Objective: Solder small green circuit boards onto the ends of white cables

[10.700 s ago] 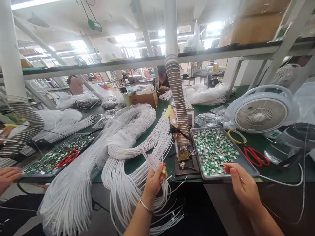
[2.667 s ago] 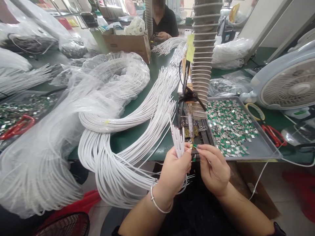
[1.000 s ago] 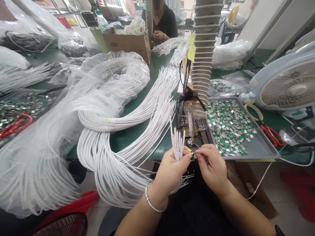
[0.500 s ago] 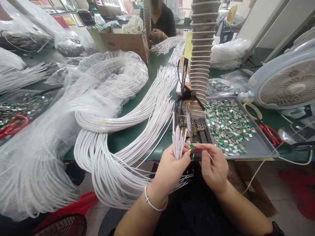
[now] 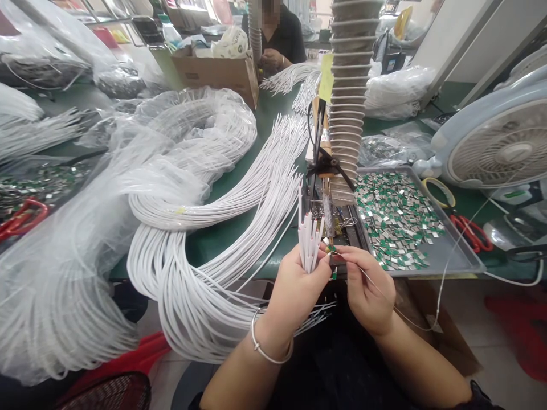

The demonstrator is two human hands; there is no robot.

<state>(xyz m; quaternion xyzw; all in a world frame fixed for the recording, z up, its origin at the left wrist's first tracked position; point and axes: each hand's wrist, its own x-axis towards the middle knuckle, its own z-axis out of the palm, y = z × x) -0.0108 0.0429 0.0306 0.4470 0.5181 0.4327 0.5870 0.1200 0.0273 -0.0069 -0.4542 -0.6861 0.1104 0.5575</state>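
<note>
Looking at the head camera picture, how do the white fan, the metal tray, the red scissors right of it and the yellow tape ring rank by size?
1. white fan and metal tray: about alike; the frame crops the fan
2. red scissors
3. yellow tape ring

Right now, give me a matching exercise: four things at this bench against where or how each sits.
Things:
1 cables
2 scissors
3 wire
4 tray

States:
A red, lying right of the tray
B holds small green chips
C ends up, gripped in the left hand
D thin, pinched in the right hand

Pairs: 1-C, 2-A, 3-D, 4-B
</note>
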